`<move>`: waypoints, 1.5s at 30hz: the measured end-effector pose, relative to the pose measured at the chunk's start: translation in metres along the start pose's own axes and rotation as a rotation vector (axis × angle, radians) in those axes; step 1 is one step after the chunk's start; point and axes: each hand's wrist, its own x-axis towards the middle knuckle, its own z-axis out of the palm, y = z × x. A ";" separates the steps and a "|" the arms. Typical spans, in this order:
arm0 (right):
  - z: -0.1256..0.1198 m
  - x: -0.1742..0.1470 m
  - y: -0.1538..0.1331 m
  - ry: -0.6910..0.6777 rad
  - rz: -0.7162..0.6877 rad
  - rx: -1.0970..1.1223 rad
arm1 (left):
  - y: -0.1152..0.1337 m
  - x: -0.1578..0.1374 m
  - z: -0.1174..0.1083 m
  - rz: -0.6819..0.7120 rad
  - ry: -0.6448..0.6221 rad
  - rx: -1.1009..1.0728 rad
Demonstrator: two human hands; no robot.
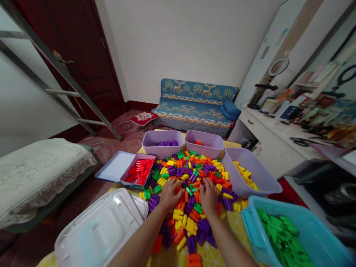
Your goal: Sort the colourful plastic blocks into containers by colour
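A big heap of small plastic blocks point(191, 174) in red, orange, yellow, green and purple covers the table in front of me. My left hand point(170, 193) rests palm down on the heap's near left part, its fingers curled into the blocks. My right hand point(209, 195) lies palm down just to the right of it, fingers spread over orange and green blocks. Whether either hand grips a block is hidden under the fingers.
Bins ring the heap: a tin of red blocks point(139, 171), a lilac tub with purple blocks point(162, 142), a lilac tub with orange point(205, 142), a lilac tub with yellow point(250, 172), a blue bin of green blocks point(280, 231). A white lid point(100, 230) lies near left.
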 end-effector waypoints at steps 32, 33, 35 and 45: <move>-0.003 -0.028 -0.013 -0.038 0.397 0.169 | 0.000 0.001 -0.003 0.016 -0.036 -0.090; 0.001 -0.024 -0.022 -0.080 0.411 0.215 | -0.001 0.001 -0.002 0.015 -0.030 -0.106; 0.008 -0.018 -0.039 -0.175 0.404 0.310 | -0.004 0.001 0.000 0.006 -0.007 -0.135; -0.034 -0.024 -0.026 -0.198 0.170 0.433 | -0.007 0.001 0.003 -0.048 0.026 -0.210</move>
